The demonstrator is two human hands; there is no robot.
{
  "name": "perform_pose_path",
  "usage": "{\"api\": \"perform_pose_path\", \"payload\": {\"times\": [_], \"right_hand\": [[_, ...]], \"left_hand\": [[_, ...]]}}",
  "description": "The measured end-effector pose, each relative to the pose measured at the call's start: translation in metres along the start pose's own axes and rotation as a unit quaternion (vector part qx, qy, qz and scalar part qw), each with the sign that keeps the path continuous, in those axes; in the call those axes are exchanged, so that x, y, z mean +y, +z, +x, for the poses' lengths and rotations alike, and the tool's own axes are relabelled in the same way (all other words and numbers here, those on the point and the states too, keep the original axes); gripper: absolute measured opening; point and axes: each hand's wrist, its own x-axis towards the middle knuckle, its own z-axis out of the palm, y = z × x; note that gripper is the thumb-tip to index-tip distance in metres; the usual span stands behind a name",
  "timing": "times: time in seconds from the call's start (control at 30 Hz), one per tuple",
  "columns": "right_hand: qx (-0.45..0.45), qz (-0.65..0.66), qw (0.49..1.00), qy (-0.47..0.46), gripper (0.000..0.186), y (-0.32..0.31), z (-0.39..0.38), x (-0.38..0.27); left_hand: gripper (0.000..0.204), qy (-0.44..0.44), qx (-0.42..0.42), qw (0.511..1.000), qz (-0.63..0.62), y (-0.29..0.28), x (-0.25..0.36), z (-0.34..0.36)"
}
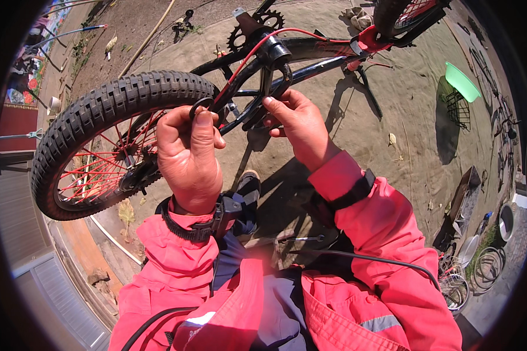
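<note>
Between thumb and fingertips, my left hand (192, 149) pinches a thin black ring (201, 105), held up beside the rear tyre (129, 88). My right hand (303, 126) is closed at the end of a bent black part (286, 76), which looks like a crank arm coming from the bottom bracket shell (273, 51). The fingers partly hide that end. Both hands are in front of a black and red bicycle frame (316, 49). A toothed chainring (270, 20) shows on the far side of the shell.
The red-spoked rear wheel stands at left, the front wheel (401, 17) at far right. A wrench (304, 238) lies by my feet. A green basin (462, 82) rests on a black wire rack (458, 109). Metal bowls and wire coils (489, 266) are at right. A black cable crosses my right sleeve.
</note>
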Motion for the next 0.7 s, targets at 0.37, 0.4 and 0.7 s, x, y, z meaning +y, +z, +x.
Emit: {"api": "perform_pose_path", "payload": {"times": [0.37, 0.4, 0.7], "right_hand": [[0.084, -0.093, 0.989, -0.074, 0.028, -0.020, 0.014, 0.007], [0.088, -0.098, 0.988, -0.076, 0.028, -0.021, 0.015, 0.007], [0.110, -0.181, 0.969, -0.128, 0.026, -0.035, 0.021, 0.004]], "left_hand": [[0.017, -0.080, -0.024, 0.996, -0.012, 0.007, -0.009, 0.001], [0.018, -0.109, -0.026, 0.994, -0.012, 0.009, -0.011, 0.001], [0.018, -0.243, -0.085, 0.965, -0.045, 0.028, -0.018, 0.002]]}}
